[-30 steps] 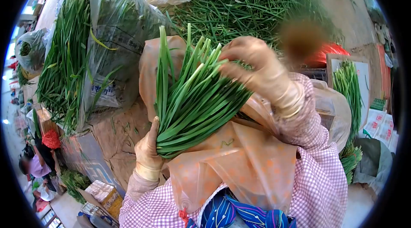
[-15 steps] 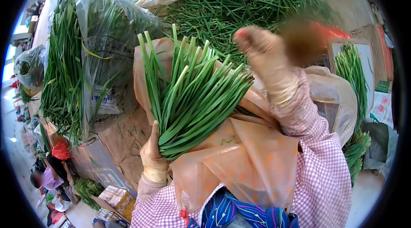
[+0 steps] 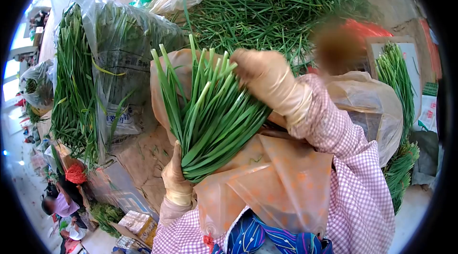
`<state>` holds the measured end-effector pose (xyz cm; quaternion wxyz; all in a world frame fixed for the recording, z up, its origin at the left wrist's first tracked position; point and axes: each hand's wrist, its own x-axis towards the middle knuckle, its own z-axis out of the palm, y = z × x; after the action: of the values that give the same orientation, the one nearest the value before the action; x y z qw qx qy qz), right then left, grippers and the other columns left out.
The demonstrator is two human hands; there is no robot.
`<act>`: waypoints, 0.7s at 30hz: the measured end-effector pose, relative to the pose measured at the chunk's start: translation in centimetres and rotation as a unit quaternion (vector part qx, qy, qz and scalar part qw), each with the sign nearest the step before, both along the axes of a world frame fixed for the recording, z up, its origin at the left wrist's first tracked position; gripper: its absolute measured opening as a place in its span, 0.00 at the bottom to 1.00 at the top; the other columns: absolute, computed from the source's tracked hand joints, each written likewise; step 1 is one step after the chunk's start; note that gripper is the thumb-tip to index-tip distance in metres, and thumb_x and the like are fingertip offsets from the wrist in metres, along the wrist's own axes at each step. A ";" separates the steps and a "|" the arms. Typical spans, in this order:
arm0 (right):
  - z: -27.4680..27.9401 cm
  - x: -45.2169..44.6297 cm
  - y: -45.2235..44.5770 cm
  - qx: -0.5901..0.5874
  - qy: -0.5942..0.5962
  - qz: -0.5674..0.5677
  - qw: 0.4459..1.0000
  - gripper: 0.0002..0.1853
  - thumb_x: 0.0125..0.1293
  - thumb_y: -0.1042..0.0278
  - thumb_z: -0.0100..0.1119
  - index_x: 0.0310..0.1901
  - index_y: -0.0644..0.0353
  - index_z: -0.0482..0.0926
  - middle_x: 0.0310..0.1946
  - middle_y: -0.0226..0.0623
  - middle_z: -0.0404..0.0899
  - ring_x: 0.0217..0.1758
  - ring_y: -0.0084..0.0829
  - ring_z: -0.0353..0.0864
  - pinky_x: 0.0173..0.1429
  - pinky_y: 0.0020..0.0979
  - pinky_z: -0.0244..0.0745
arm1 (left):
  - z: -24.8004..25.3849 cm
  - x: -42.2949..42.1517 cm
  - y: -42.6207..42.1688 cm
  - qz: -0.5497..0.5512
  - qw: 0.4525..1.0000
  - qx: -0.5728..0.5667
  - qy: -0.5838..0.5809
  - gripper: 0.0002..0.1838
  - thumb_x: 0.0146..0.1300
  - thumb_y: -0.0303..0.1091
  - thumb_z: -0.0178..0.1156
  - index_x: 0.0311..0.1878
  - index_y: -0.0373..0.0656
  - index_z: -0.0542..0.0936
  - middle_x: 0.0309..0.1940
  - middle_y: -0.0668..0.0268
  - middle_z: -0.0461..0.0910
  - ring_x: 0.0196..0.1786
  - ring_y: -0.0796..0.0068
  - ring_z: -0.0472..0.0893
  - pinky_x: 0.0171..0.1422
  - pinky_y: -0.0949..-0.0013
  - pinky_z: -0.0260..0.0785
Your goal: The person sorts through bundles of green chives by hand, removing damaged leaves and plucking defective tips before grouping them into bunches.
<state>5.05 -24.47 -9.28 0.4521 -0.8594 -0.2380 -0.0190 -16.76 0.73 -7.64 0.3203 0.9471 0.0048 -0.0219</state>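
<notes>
A thick bunch of garlic chives (image 3: 210,115) leans over my lap, its pale stem ends pointing up and away from me. My left hand (image 3: 174,173), in a thin tan glove, is closed around the lower left side of the bunch; most of its fingers are hidden behind the leaves. Over the upper right of the bunch is my right hand (image 3: 267,75), also gloved, its fingers curled in at the stem ends and slightly blurred. What those fingers hold, if anything, cannot be made out. A translucent orange-spotted plastic apron (image 3: 267,182) covers my lap below the chives.
A large loose pile of green blades (image 3: 281,5) spreads ahead. Bundled greens (image 3: 71,87) stand at left beside a clear plastic bag (image 3: 124,72). More bundled greens (image 3: 396,72) lie at right near a red plastic bag (image 3: 365,32). Cardboard (image 3: 143,158) lies at left; people are farther off.
My right hand has moved left and down from beside the bunch onto its stem ends, fingers curled. A blurred green blade now shows above the bunch. My left hand keeps its hold.
</notes>
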 end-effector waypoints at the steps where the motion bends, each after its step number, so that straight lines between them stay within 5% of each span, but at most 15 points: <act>1: -1.9 1.0 -0.3 0.136 0.065 -0.038 0.988 0.08 0.67 0.64 0.57 0.35 0.58 0.78 0.25 0.45 0.80 0.25 0.43 0.81 0.31 0.37 0.77 | 0.0 0.2 -0.1 -0.008 1.000 0.008 -0.020 0.50 0.46 0.28 0.73 0.74 0.40 0.58 0.49 0.55 0.83 0.46 0.60 0.85 0.48 0.67 0.77; 2: -1.3 2.6 -1.1 0.021 -0.008 -0.082 0.996 0.07 0.68 0.73 0.59 0.44 0.67 0.80 0.28 0.34 0.83 0.29 0.25 0.81 0.33 0.27 0.76 | 0.0 0.4 -0.2 -0.015 0.999 0.017 -0.040 0.50 0.46 0.27 0.73 0.73 0.40 0.58 0.45 0.56 0.84 0.42 0.60 0.86 0.44 0.66 0.79; 4: -0.3 4.8 -2.2 0.206 0.258 -0.078 0.941 0.06 0.67 0.72 0.60 0.42 0.65 0.80 0.29 0.30 0.81 0.30 0.24 0.78 0.37 0.23 0.75 | 0.2 0.8 -0.1 -0.026 0.999 0.019 -0.041 0.51 0.45 0.28 0.74 0.73 0.40 0.58 0.45 0.56 0.84 0.42 0.60 0.86 0.44 0.67 0.79; 5: 0.8 5.3 -2.2 0.198 0.258 -0.015 0.946 0.07 0.67 0.70 0.61 0.43 0.64 0.81 0.29 0.28 0.79 0.33 0.23 0.75 0.42 0.22 0.73 | 0.3 1.0 -0.2 -0.031 0.999 0.015 -0.040 0.52 0.44 0.28 0.75 0.73 0.40 0.57 0.45 0.57 0.84 0.42 0.60 0.86 0.44 0.67 0.79; 8: 1.9 7.4 -0.7 0.065 0.331 0.178 0.925 0.24 0.63 0.62 0.66 0.58 0.63 0.76 0.45 0.40 0.83 0.51 0.32 0.79 0.60 0.33 0.72 | 0.3 1.4 -0.1 -0.045 0.997 0.026 -0.058 0.51 0.44 0.29 0.75 0.73 0.40 0.58 0.44 0.56 0.84 0.41 0.60 0.86 0.43 0.66 0.79; 9: 1.2 8.5 -0.2 0.062 0.417 0.248 0.872 0.30 0.61 0.60 0.68 0.63 0.61 0.72 0.52 0.45 0.81 0.57 0.37 0.78 0.66 0.36 0.68 | 0.2 1.2 0.3 -0.057 0.995 0.050 -0.058 0.51 0.45 0.30 0.74 0.73 0.39 0.58 0.44 0.56 0.84 0.41 0.60 0.86 0.42 0.66 0.79; 12: 3.3 9.0 2.2 -0.180 0.414 0.339 0.825 0.28 0.59 0.62 0.69 0.60 0.61 0.75 0.53 0.42 0.81 0.56 0.32 0.78 0.63 0.33 0.70 | 0.4 1.3 0.4 -0.063 0.993 0.082 -0.053 0.47 0.47 0.30 0.72 0.71 0.37 0.60 0.42 0.55 0.84 0.39 0.58 0.86 0.40 0.65 0.78; 17: -0.3 8.1 2.0 0.016 0.455 0.328 0.828 0.13 0.60 0.70 0.67 0.46 0.62 0.84 0.36 0.31 0.86 0.38 0.21 0.82 0.47 0.26 0.77 | 0.4 0.9 0.3 -0.043 0.996 0.061 -0.058 0.45 0.48 0.29 0.71 0.71 0.37 0.61 0.41 0.55 0.84 0.38 0.59 0.86 0.41 0.65 0.78; 21: -0.3 6.4 0.6 0.202 0.482 0.256 0.813 0.07 0.61 0.73 0.65 0.39 0.63 0.83 0.32 0.30 0.84 0.34 0.18 0.80 0.42 0.23 0.75 | 0.5 1.3 0.1 -0.051 0.997 0.041 -0.050 0.45 0.47 0.29 0.71 0.71 0.37 0.61 0.41 0.56 0.85 0.39 0.59 0.86 0.41 0.66 0.79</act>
<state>11.49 -23.88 -9.56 0.6612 -0.5554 -0.1915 0.4666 -15.44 0.81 -7.14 0.2795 0.9583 -0.0588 0.0093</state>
